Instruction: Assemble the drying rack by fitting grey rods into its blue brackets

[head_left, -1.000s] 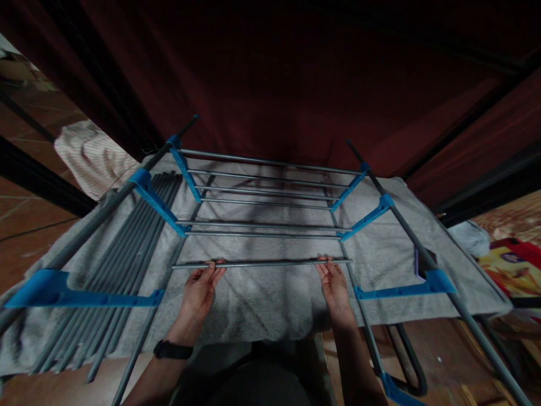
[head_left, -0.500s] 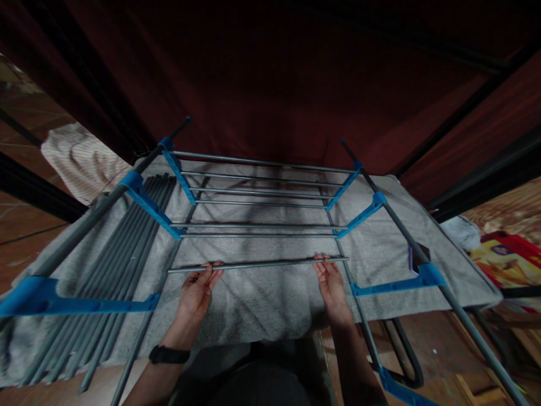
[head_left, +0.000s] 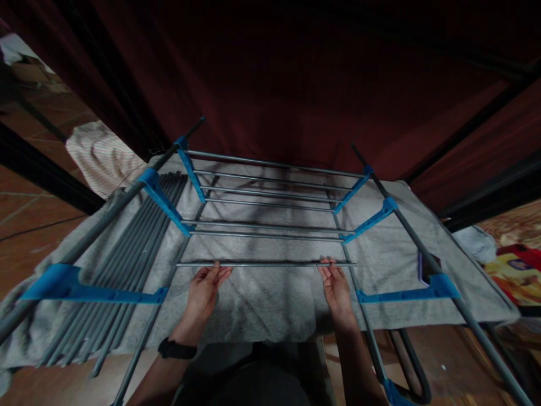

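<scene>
A loose grey metal rod [head_left: 266, 263] lies crosswise between the two side rails of a drying rack frame [head_left: 372, 220] with blue plastic brackets. My left hand [head_left: 205, 290] holds the rod near its left end, fingertips curled on it. Near the rod's right end, my right hand [head_left: 335, 283] grips it with its fingertips. A black band sits on my left wrist. Several fixed rods [head_left: 270, 192] span the rack farther away.
A grey towel [head_left: 262, 299] lies under the rack. A bundle of several spare grey rods [head_left: 127, 265] rests on it at the left. A dark phone [head_left: 426, 268] lies on the towel at right. Dark red curtain hangs behind; a striped cloth [head_left: 101, 158] lies at far left.
The rod and both hands stay almost in place; the rod looks a little more level and squarer to the rails. The view has shifted slightly.
</scene>
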{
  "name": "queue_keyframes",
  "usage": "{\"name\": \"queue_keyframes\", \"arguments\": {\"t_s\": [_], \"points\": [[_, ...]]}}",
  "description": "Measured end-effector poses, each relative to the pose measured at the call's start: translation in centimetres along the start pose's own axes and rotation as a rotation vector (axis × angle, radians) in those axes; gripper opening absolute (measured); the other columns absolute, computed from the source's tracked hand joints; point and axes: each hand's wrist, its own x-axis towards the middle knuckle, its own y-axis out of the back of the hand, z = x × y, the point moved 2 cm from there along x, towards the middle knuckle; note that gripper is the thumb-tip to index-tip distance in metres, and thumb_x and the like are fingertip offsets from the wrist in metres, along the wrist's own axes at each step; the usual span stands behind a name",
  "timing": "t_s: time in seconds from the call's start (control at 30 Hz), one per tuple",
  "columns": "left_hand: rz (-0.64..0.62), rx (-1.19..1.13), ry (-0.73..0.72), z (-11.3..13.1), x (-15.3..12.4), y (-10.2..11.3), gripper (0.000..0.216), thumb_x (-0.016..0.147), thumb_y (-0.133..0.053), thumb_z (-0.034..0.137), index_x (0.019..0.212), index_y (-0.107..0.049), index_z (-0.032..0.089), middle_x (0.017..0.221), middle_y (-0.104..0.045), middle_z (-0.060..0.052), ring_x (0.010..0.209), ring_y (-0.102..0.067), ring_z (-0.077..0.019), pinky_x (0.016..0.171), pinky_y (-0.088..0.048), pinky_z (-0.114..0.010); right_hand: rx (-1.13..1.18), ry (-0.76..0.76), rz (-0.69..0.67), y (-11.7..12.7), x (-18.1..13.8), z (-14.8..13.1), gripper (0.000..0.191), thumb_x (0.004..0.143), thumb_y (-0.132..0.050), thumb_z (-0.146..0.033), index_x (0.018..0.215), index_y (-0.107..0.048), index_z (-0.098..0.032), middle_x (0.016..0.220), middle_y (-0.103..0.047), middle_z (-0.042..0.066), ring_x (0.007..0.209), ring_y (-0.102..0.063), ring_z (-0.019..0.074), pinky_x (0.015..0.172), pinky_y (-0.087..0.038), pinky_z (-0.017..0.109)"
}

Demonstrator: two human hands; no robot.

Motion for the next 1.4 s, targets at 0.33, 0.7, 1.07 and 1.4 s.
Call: {"name": "queue_keyframes", "arguments": {"t_s": [0.33,0.7,1.07,1.4], "points": [[-0.062,0.093,-0.025,-0.8,-0.3,-0.3,0.024,0.078,-0.08,0.02,0.068,-0.058,0.015,0.073,-0.07,-0.004,0.08,-0.075,-0.019,0.085,-0.061,-0.032,-0.062,-0.065,-0.044,0.0,-0.2,0.2,0.016,0.073,-0.083,-0.023,0.084,-0.071,-0.025,0.096,-0.078,0.001,0.099,-0.073,0.0189,0.099,-0.057,0.041],[-0.175,0.294,-0.095,-1.0,-0.2,-0.4,0.031,0.07,-0.086,0.039,0.079,-0.071,0.014,0.082,-0.074,-0.012,0.076,-0.071,-0.0204,0.074,-0.057,-0.029,-0.013,-0.074,-0.049,-0.3,-0.3,0.3,0.014,0.073,-0.083,-0.019,0.078,-0.071,-0.024,0.094,-0.079,0.001,0.099,-0.074,0.0195,0.102,-0.056,0.044],[-0.406,1.175,-0.846,-0.4,-2.1,-0.4,0.022,0.097,-0.05,0.033,0.102,-0.07,0.025,0.103,-0.075,-0.007,0.096,-0.068,-0.0222,0.09,-0.053,-0.037,-0.017,-0.062,-0.042,-0.2,-0.6,0.1,0.013,0.073,-0.081,-0.02,0.08,-0.07,-0.023,0.097,-0.078,0.003,0.105,-0.072,0.0218,0.11,-0.05,0.05],[-0.377,1.638,-1.176,-1.3,-0.4,1.4,0.035,0.096,-0.044,0.019,0.123,-0.067,0.019,0.131,-0.067,-0.015,0.128,-0.058,-0.0294,0.108,-0.046,-0.048,-0.063,-0.049,-0.043,0.3,-0.3,0.3,0.014,0.074,-0.078,-0.02,0.082,-0.068,-0.024,0.098,-0.077,0.002,0.106,-0.071,0.0212,0.11,-0.049,0.051]]}}
